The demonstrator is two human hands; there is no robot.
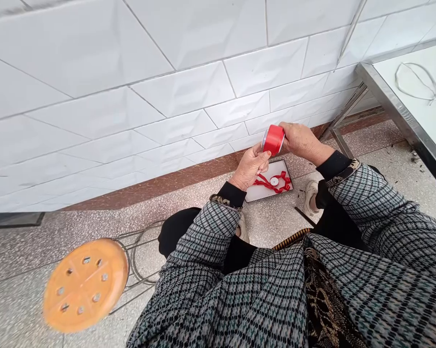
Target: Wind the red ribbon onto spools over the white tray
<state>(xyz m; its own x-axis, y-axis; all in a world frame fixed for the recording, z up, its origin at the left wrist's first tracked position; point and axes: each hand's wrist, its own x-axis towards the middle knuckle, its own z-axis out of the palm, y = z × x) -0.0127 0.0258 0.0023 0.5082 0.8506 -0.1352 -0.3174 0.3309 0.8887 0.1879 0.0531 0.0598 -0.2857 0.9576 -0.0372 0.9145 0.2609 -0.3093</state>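
A roll of red ribbon point(274, 139) with a pale rim is held up between my two hands, in front of the tiled wall. My left hand point(249, 167) grips its lower left side, thumb along the edge. From the upper right, my right hand point(302, 140) has its fingers closed on the roll's other side; part of those fingers is hidden. Beneath the hands, a shallow white tray point(256, 194) with a dark edge lies on the floor. Loose red ribbon point(283, 182) and a small white round spool point(274, 181) rest in it.
An orange round stool point(85, 285) with holes in its seat and wire legs stands at the lower left. On the right is a metal-framed table point(380, 87) with a white cable point(420, 82) on top. The white tiled wall point(189, 92) runs close in front.
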